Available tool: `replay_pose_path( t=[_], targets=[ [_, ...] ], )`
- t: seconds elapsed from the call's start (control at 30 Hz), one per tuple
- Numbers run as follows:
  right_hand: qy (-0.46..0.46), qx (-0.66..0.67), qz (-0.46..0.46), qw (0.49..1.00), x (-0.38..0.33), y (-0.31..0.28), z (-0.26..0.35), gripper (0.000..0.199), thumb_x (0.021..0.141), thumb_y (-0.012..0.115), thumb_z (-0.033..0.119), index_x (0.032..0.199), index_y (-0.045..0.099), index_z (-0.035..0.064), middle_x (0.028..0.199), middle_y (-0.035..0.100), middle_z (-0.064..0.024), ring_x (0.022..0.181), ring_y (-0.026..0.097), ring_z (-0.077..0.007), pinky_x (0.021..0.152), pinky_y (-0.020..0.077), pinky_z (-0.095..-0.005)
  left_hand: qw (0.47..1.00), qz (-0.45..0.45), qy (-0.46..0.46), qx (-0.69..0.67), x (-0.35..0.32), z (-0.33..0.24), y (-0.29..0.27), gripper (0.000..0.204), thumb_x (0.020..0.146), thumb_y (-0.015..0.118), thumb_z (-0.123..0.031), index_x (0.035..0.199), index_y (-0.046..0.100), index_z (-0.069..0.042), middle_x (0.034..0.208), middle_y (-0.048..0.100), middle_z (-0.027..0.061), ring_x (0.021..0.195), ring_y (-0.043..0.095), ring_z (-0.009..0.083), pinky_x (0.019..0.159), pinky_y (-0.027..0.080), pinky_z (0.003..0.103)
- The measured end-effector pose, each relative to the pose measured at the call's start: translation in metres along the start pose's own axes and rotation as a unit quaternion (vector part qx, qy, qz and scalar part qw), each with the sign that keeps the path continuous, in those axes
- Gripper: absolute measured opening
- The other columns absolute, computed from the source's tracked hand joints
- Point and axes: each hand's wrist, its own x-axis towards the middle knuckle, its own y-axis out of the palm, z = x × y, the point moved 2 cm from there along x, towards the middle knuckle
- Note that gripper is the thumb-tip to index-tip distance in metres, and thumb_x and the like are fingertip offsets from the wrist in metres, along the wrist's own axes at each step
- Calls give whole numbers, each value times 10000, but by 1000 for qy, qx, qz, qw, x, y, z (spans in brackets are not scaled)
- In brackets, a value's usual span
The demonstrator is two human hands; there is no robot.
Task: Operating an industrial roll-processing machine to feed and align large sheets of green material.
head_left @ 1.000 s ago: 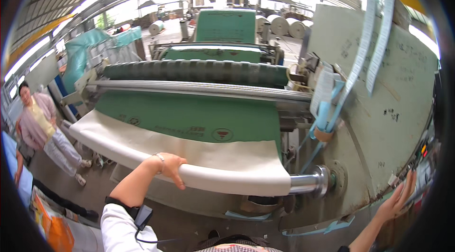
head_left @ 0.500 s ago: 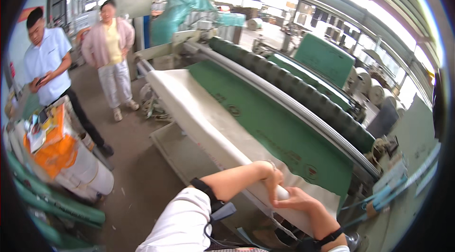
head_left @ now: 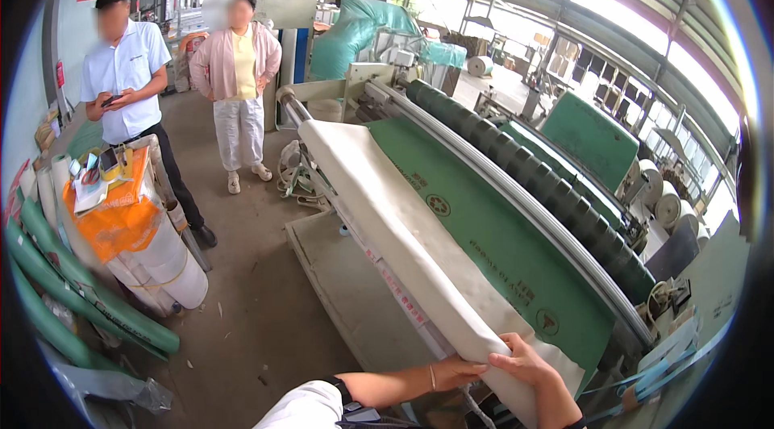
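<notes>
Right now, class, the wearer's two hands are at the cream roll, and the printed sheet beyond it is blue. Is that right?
Not quite: the printed sheet is green, as the head view shows. The left hand and right hand are indeed at the cream roll.

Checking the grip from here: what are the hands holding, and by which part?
The left hand and right hand hold the white sheet by its rolled edge, toward the near end.
</notes>
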Motion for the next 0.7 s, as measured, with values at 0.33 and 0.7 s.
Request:
replay_pose_path(
  t=[0.33,0.7],
  targets=[
    [48,-258,-87,961,-29,1,-3,684,871,461,620,960,634,-36,993,641,-279,970,610,-406,849,471,-415,948,-161,105,-254,9,8,44,530,833,698,-258,1279,476,-78,1220,561,58,1171,503,209,1038,370,364],
    [-265,-92,-258,924,-225,-4,-12,608,769,760,300,1247,530,3,1036,645,-178,905,654,-312,775,516,-389,915,-264,220,-212,32,10,33,612,775,742,-347,1251,482,-64,1195,559,81,1151,506,223,1052,369,375]
  ],
)
